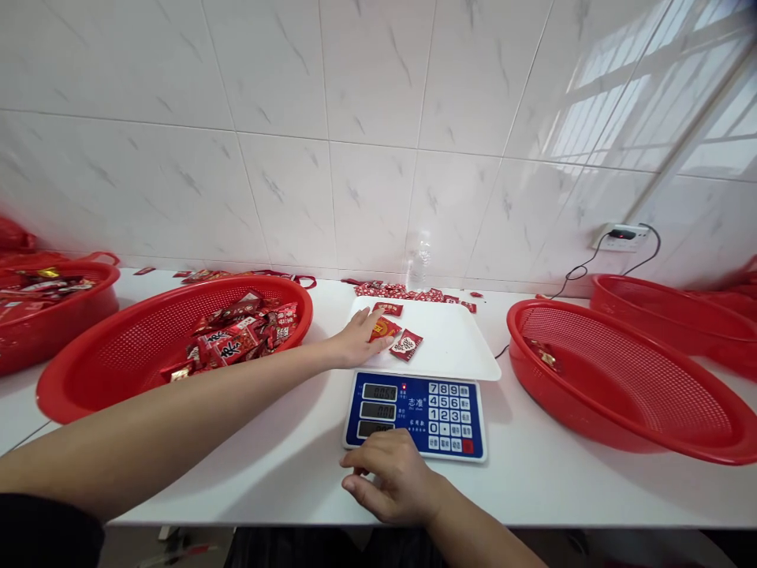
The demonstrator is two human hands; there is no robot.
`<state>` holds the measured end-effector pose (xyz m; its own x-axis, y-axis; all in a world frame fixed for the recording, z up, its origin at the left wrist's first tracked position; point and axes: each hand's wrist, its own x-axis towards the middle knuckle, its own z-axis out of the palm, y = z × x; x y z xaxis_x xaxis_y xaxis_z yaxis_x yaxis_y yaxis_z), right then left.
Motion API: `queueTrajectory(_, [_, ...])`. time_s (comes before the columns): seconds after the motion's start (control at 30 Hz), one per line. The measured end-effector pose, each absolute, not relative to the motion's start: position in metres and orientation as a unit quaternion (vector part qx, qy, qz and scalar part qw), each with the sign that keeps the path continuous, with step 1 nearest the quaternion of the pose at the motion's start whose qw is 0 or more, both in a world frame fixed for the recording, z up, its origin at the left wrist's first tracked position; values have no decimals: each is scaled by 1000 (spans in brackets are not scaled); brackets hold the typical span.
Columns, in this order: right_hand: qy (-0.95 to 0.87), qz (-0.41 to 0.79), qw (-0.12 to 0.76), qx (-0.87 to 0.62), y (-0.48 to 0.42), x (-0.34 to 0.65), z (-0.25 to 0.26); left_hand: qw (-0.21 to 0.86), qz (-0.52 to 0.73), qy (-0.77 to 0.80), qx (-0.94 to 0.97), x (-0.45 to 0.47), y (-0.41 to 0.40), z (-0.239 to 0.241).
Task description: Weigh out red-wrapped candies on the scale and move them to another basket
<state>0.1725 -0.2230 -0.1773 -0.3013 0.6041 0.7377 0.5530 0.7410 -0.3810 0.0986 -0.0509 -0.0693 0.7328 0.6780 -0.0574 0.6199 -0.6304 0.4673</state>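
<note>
My left hand (359,339) reaches over the white weighing pan (455,343) of a digital scale, its fingers stretched out. They touch a red snack packet (385,328), partly covered by the hand. Beside it on the pan lie a red packet with white print (406,345) and, farther back, another red packet (389,308). My right hand (393,473) rests at the front edge of the scale's blue keypad panel (417,410), fingers loosely curled with nothing seen in them. It overlaps the lowest display; the top display appears to read 0.069.
Left of the scale, a red basket (118,355) holds many packets; another filled basket (59,315) stands farther left. A red basket (615,386) at right holds a few packets, with another basket (680,315) behind. Small packets (402,293) line the tiled wall, below a socket (620,237) with cords.
</note>
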Motion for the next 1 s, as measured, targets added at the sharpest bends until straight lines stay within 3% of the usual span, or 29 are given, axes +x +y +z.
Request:
queueTrajectory(0.27, [-809,32,460,-363,-223,174,-179,251,75,292,920,87,-68,-77])
queueTrajectory(1.0, [-807,28,452,-378,-219,175,-183,89,26,300,949,158,-30,-68])
